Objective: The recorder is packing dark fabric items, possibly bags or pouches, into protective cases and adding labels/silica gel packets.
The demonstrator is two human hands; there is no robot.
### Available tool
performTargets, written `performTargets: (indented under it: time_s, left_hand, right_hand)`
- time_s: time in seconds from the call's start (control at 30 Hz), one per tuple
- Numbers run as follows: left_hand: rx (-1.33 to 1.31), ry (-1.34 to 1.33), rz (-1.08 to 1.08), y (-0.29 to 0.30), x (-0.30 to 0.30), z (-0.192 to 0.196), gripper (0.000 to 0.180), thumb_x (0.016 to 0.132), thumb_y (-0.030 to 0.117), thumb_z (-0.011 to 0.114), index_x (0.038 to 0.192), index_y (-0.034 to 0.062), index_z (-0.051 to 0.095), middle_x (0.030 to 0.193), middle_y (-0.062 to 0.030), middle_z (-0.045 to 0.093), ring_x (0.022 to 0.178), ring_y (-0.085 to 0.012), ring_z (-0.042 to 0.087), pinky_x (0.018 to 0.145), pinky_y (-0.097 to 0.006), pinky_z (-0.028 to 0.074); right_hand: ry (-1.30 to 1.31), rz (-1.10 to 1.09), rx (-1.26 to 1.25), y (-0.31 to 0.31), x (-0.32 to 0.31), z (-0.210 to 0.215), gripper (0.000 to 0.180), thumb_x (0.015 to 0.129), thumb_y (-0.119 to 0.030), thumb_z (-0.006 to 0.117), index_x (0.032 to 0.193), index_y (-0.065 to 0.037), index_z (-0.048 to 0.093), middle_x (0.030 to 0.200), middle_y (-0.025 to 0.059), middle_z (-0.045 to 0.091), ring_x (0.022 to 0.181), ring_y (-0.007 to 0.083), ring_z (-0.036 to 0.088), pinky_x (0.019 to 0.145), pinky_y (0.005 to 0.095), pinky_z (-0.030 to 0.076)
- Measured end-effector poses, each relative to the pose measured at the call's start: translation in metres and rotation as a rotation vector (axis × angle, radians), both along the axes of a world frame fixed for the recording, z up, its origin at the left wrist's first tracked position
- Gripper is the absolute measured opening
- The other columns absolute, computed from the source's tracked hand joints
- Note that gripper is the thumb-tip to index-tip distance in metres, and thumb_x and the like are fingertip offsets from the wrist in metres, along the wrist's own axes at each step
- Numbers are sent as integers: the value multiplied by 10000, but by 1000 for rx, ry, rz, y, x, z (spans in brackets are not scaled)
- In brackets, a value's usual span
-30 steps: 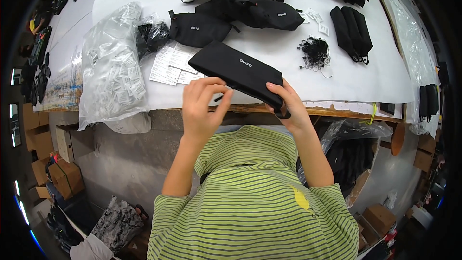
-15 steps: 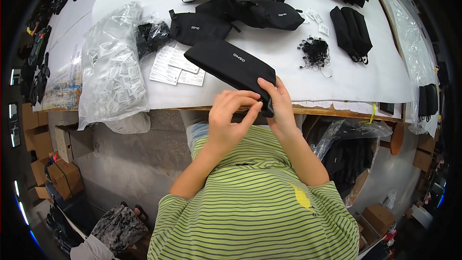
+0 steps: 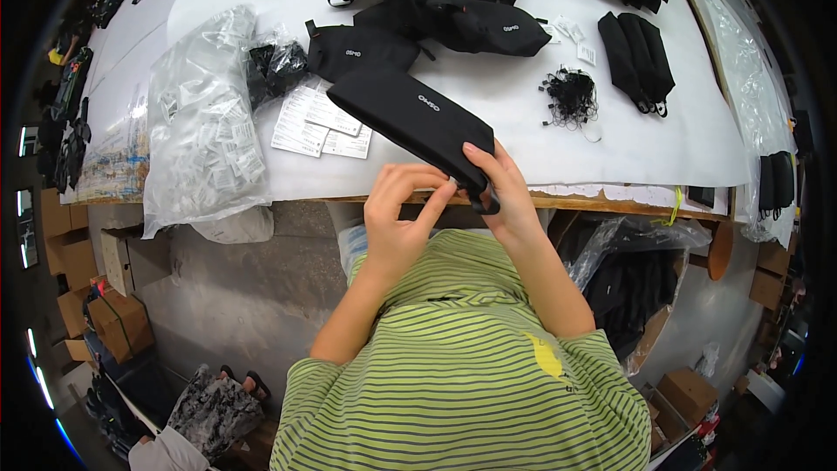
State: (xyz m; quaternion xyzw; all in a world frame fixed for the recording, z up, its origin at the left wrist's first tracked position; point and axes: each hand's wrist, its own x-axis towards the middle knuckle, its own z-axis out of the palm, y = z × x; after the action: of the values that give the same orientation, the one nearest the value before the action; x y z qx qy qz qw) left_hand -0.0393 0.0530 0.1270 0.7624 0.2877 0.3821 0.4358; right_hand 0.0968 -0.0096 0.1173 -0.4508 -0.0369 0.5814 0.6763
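Your hands, left [image 3: 397,222] and right [image 3: 506,196], pinch the long black fabric pouch [image 3: 410,118] at the white desk [image 3: 610,144] edge. Keep its end taut

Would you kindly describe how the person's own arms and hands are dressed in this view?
Both forearms are bare, with no gloves, watch or rings visible on the left hand or the right hand. Short sleeves of a green T-shirt with thin dark stripes end above the elbows.

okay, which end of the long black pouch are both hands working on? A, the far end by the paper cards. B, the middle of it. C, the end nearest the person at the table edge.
C: the left hand and right hand both pinch the black pouch at its near end, over the table edge; its far end lies free beside the paper cards.
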Motion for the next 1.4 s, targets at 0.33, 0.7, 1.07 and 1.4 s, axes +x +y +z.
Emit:
performTargets:
  time_s: [0.33, 0.7, 1.07, 1.4]
  left_hand:
    - [317, 83, 831, 241, -129, -31, 191, 803, -12, 509, 986, 11, 557, 979, -113, 607, 874, -244, 574, 787, -338, 451]
    - [-132, 973, 375, 387, -184, -24, 739, 600, 547, 749, 1107, 28, 609, 1190, -232, 544, 1116, -362, 517, 954, -387, 417]
    - [68, 921, 618, 341, -164, -68, 308, 763, 270, 644, 924, 9, 619, 1035, -239, 550, 988, -376, 532, 852, -457, 423]
    - [240, -124, 1334, 323, -175, -60, 239, 812, 164, 592, 756, -59, 525, 599, -87, 458, 545, -173, 387, 520, -340, 360]
  right_hand:
    - [-208, -404, -19, -54, 87, -20, 287, 885, -175, 589, 1150, -88, 521, 961, 21, 623, 809, 156, 608, 684, 284, 484]
    - [-263, -409, -104, -68, 101, -34, 381, 843, -218, 638, 1179, -94, 510, 958, 16, 576, 771, 147, 543, 666, 290, 431]
    - [-222, -358, -28, -32, 105, -55, 331, 848, -202, 629, 1147, -109, 523, 957, 14, 568, 791, 145, 532, 694, 294, 419]
    - [-181, -374, -74, -40, 109, -52, 376, 842, -185, 631, 1189, -92, 520, 1009, 21, 584, 856, 156, 551, 735, 293, 428]
